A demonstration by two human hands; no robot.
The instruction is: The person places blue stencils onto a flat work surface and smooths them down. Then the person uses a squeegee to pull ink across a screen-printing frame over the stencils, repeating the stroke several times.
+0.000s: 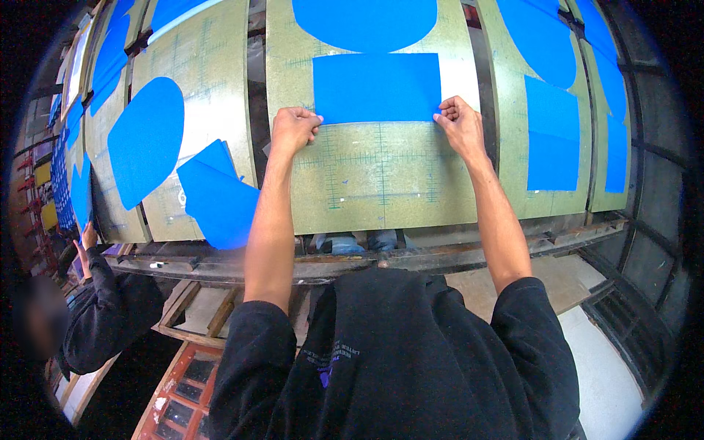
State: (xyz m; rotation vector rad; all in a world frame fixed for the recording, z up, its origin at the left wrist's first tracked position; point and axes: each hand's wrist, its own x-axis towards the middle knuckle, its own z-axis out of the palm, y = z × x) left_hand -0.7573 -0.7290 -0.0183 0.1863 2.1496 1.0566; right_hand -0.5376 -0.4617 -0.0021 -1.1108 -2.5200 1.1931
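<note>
1. Cloth (376, 86), a blue rectangle, lies on the middle panel of our table (312, 209), just below a curved blue piece (367, 22).
2. Our left grip (293, 128) pinches its near left corner, our right grip (460, 125) its near right one.
3. To square it well, we should line its near edge up with the green marks (382, 172), draw both corners evenly and avoid stretching or creasing it.
4. Leftward, overlapping blue scraps (227, 205) lie on the neighbouring panel; beyond them we see a co-worker's hand (89, 236).
</note>
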